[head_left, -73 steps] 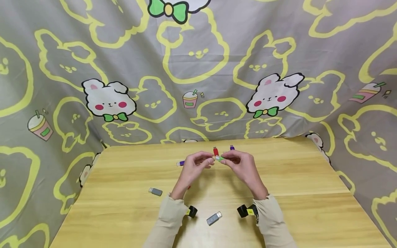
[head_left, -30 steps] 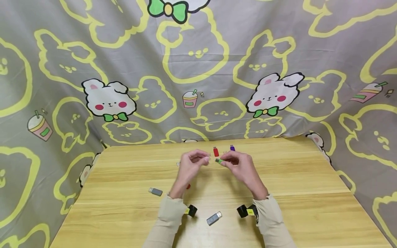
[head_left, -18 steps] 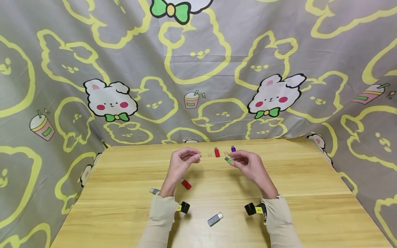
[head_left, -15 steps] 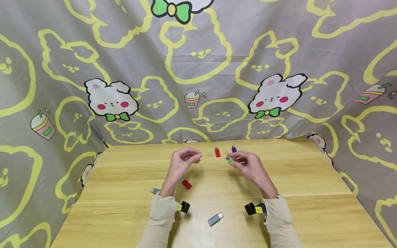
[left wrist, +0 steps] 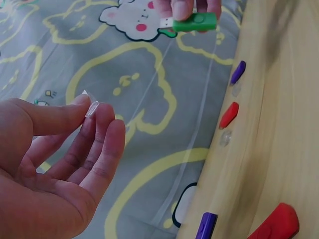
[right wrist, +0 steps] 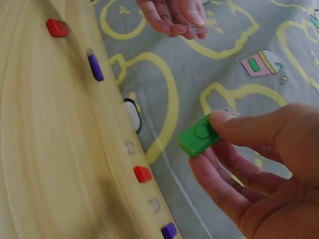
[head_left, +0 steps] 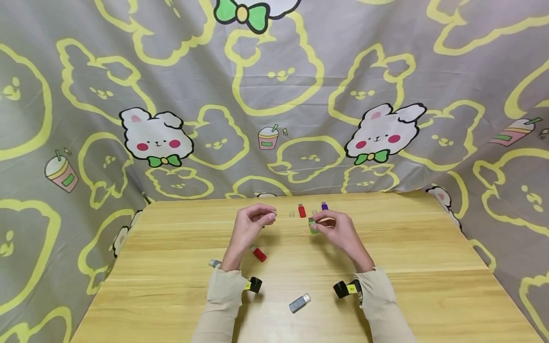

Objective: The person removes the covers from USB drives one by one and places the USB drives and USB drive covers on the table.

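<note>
In the left wrist view, my left hand [left wrist: 65,164] pinches a small clear plastic cap [left wrist: 91,108] between thumb and fingertips. My right hand [right wrist: 264,164] holds a green USB stick [right wrist: 199,137] between thumb and fingers, its metal plug partly hidden behind the thumb. Both hands are raised above the table, apart from each other. Beyond them lie a red USB stick [head_left: 302,211] and a purple USB stick [head_left: 324,206], each with a clear cap beside it; one such cap [head_left: 292,214] sits left of the red stick.
Another red USB stick [head_left: 259,254] lies by my left forearm. A grey USB stick [head_left: 299,303] rests between the forearms, and a second grey one [head_left: 214,263] is partly covered by the left wrist. A second purple stick [right wrist: 95,67] shows in the right wrist view. A patterned curtain [head_left: 274,95] borders the wooden table [head_left: 429,247].
The clear cap came away from the green USB stick as my hands parted, the left moving leftward with the cap. My right hand has since turned the stick more upright.
</note>
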Motion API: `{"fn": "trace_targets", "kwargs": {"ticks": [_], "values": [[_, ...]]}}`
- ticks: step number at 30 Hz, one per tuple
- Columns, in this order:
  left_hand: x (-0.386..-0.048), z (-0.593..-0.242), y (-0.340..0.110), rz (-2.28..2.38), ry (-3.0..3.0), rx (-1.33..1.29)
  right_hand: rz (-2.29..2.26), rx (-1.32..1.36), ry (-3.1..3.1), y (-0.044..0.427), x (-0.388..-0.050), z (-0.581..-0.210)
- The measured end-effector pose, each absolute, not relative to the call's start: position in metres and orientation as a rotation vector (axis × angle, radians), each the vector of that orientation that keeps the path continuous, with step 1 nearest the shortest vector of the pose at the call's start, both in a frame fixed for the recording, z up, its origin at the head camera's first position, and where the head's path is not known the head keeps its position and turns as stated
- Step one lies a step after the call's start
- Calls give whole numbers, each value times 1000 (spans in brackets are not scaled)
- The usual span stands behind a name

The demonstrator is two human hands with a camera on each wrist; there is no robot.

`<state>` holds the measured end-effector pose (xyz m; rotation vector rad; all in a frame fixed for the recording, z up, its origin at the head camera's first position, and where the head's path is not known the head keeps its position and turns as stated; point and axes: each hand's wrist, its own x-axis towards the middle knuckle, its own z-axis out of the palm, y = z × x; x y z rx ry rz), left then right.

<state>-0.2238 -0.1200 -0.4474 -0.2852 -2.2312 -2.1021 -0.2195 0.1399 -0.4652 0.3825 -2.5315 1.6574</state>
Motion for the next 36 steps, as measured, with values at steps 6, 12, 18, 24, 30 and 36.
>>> {"fn": "trace_targets", "kwargs": {"ticks": [6,12,18,24,30,36], "values": [[-226,-446,-125,-2102,-2216,-288,1624,396,-2555,120,-240,-461],[-227,-447,-132,-2111,-2193,-290,1592,348,-2637,90,-267,-455],[-228,-447,-133,-2144,-2180,-283,1529,288,-2741,67,-293,-457],[-228,-448,-133,-2136,-2163,-287,1358,243,-2888,49,-312,-459],[-229,-450,-135,-2148,-2155,-262,1100,253,-2999,36,-325,-466],[-230,-452,-134,-2166,-2146,-262,965,221,-3043,29,-330,-470]]}}
